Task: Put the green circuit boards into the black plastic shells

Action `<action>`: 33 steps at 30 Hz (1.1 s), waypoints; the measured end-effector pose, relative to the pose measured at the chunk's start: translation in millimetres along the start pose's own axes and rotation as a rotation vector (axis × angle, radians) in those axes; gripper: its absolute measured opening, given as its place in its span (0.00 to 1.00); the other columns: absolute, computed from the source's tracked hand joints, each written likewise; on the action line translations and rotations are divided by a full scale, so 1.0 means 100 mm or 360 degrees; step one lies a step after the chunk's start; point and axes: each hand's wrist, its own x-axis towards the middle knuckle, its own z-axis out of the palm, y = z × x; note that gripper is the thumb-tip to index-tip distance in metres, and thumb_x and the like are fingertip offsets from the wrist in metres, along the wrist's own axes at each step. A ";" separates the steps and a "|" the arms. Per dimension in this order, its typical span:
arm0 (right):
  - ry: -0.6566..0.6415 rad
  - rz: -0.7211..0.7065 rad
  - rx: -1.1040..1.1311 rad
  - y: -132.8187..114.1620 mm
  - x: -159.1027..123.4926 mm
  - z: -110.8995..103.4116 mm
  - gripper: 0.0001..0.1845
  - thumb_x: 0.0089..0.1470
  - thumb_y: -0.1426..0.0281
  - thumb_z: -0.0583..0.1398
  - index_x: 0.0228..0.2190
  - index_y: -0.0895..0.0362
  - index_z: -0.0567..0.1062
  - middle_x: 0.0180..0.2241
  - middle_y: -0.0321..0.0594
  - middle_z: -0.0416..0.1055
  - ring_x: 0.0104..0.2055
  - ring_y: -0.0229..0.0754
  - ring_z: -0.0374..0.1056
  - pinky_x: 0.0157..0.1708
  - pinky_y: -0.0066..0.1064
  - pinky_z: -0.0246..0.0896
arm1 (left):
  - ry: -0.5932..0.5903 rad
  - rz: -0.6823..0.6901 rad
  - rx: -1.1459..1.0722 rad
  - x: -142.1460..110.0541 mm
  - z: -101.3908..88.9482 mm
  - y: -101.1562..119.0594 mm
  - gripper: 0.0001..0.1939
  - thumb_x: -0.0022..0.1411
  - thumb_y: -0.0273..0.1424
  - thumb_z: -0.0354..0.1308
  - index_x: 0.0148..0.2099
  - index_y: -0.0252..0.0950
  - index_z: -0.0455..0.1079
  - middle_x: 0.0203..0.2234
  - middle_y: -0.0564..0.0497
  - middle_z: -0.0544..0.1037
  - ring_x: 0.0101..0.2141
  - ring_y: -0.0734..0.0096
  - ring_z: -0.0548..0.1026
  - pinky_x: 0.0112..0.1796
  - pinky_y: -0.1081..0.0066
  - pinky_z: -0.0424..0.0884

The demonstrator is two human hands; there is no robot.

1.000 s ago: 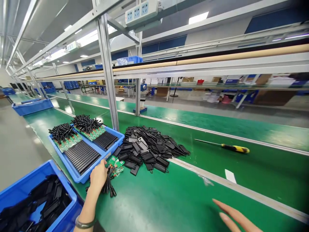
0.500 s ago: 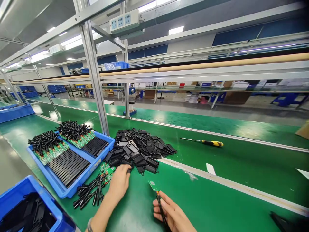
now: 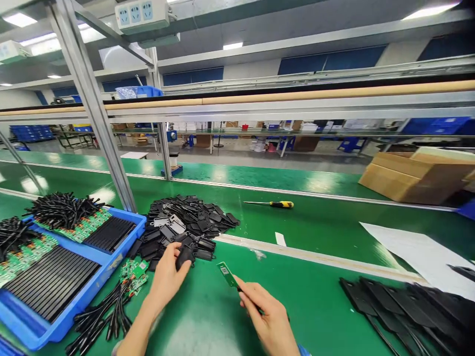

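Circuit board (image 3: pixel 227 275): located above the near part of the bench (image 3: pixel 202 316), right of the blue tray's (image 3: pixel 97 284) far right corner. Right hand (image 3: pixel 270 316): fingers nearly closed, thumb and index finger pinching the board's lower end; its upper end projects free, tilted up and to the left. Left hand (image 3: pixel 163 279): thumb and fingers partly open, set around a black plastic cover (image 3: pixel 184 256) at the near edge of the cover pile (image 3: pixel 200 217). Whether this cover is clear of the pile cannot be determined.

Handling, as judged from this view: grip the board by its edges and keep finger pressure off the components. Support the leads in the palm so that their weight does not pull on the solder joints. Separate a single cover, holding it by its sides without flexing it. Keep both parts clear of the loose boards (image 3: pixel 139 269) beside the tray; their leads could snag.
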 end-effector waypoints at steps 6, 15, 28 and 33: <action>0.0225 -0.0386 -0.0755 0.13 0.04 -0.04 0.27 0.61 0.76 0.45 0.56 0.44 0.67 0.40 0.45 0.66 0.40 0.42 0.67 0.38 0.33 0.68 | -0.0716 -0.0761 -0.1635 -0.12 0.68 0.37 0.17 0.49 0.33 0.68 0.40 0.32 0.68 0.22 0.57 0.66 0.22 0.78 0.65 0.25 0.77 0.63; 0.0147 -0.0188 -0.0596 0.15 0.06 -0.02 0.22 0.63 0.72 0.47 0.55 0.49 0.68 0.38 0.43 0.68 0.36 0.40 0.69 0.36 0.30 0.68 | -0.0690 -0.0854 -0.2262 -0.27 1.00 0.32 0.16 0.57 0.34 0.65 0.45 0.30 0.73 0.39 0.42 0.77 0.40 0.65 0.74 0.41 0.70 0.70; -0.0047 0.0005 -0.0260 0.05 0.04 -0.06 0.16 0.62 0.71 0.53 0.47 0.50 0.75 0.38 0.40 0.70 0.39 0.40 0.68 0.39 0.28 0.64 | -0.0686 -0.0799 -0.2185 -0.29 0.95 0.31 0.30 0.56 0.26 0.65 0.60 0.37 0.61 0.51 0.41 0.70 0.48 0.58 0.72 0.49 0.60 0.67; -0.0036 -0.0008 -0.0280 0.09 0.04 -0.03 0.15 0.61 0.72 0.54 0.47 0.51 0.75 0.37 0.41 0.67 0.36 0.39 0.67 0.37 0.28 0.65 | -0.0725 -0.0766 -0.2198 -0.29 0.95 0.35 0.29 0.58 0.28 0.63 0.61 0.36 0.59 0.52 0.39 0.70 0.51 0.56 0.70 0.51 0.58 0.65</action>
